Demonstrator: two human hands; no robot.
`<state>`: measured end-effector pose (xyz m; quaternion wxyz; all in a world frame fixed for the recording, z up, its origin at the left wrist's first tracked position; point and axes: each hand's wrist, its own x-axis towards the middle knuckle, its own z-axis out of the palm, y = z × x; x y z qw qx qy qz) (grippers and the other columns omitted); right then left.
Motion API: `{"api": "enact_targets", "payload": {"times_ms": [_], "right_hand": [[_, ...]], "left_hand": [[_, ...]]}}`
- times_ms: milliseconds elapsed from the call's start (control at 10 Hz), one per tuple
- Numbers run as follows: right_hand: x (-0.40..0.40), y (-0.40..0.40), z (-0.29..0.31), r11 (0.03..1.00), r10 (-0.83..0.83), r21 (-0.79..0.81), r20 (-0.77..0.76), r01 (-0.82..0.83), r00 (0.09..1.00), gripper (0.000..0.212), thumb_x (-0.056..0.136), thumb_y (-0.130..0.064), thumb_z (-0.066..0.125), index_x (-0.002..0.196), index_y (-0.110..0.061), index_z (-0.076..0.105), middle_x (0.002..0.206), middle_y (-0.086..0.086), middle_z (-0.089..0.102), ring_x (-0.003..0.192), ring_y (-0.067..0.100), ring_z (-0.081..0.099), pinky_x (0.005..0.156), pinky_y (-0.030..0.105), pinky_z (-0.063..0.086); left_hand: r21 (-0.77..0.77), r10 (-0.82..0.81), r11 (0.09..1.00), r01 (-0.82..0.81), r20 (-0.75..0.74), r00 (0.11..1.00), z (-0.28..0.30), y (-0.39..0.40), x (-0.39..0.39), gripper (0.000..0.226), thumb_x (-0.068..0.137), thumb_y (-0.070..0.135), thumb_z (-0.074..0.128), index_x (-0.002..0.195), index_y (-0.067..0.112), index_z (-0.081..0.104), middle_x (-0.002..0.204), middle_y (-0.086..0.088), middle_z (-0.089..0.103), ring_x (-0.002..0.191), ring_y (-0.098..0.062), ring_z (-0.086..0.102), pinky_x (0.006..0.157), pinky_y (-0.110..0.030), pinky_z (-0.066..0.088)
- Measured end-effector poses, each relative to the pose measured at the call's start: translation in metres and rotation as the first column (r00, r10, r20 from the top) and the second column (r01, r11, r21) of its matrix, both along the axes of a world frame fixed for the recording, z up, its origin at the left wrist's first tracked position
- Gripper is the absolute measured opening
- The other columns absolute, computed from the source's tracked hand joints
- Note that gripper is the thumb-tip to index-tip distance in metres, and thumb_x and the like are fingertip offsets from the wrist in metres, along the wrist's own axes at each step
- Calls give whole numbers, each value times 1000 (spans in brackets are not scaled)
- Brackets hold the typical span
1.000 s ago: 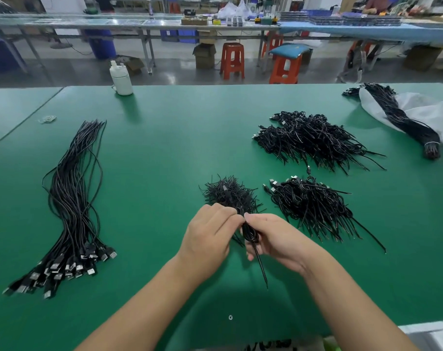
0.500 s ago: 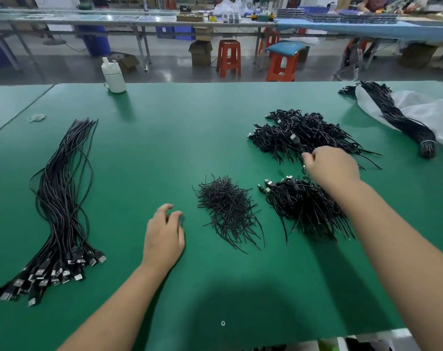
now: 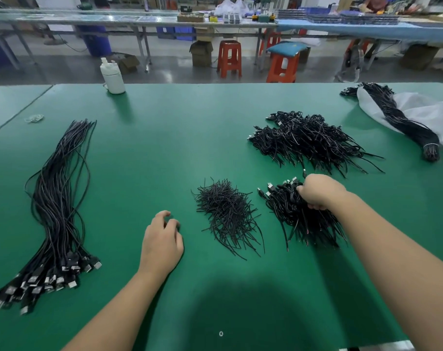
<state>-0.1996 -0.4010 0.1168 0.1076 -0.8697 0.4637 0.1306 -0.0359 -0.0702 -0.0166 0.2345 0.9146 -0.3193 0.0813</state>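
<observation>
We count five black heaps (image 3: 306,140) on the green tabletop (image 3: 164,153). Our right hand (image 3: 321,192) grips the cable pile (image 3: 291,211) beside the tie heap (image 3: 225,211); our left hand (image 3: 162,244) rests loosely curled, empty.

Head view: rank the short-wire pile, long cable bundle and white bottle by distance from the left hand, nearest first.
1. Short-wire pile, just right of the left hand.
2. Long cable bundle, off to its left.
3. White bottle, far back, ahead of it.
</observation>
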Motion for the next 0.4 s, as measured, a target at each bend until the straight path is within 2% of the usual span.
{"api": "enact_targets", "payload": {"times_ms": [100,200,300,400], "right_hand": [[-5,-5,-1,995,2,-104,8,-1,1000,47,103,-42,42,65,-13,46,66,3,55,61,22,52,63,28,43],[-11,-10,-5,986,-2,-165,19,5,1000,52,99,-54,45,70,-11,51,71,3,57,66,23,54,60,26,42],[-16,-9,-12,977,-14,-213,58,26,998,57,98,-58,44,71,-9,55,68,4,60,60,23,55,54,24,40],[-17,-11,-8,974,14,-219,302,55,953,47,104,-42,40,75,-8,55,72,8,61,62,24,54,55,29,42]], "left_hand": [[-3,3,1000,-3,-11,1000,0,0,0,14,80,3,67,93,4,70,126,-18,56,88,-36,59,83,-41,51],[-4,19,1000,-19,-9,1000,-2,1,1,15,80,4,66,94,4,71,125,-18,56,89,-35,59,83,-41,51],[-7,18,1000,-18,-31,999,0,1,0,15,80,4,66,94,4,71,123,-17,57,90,-34,59,83,-40,51],[-39,23,999,-23,-2,1000,-3,0,1,14,79,3,67,92,4,70,119,-17,59,91,-34,59,82,-40,52]]}}
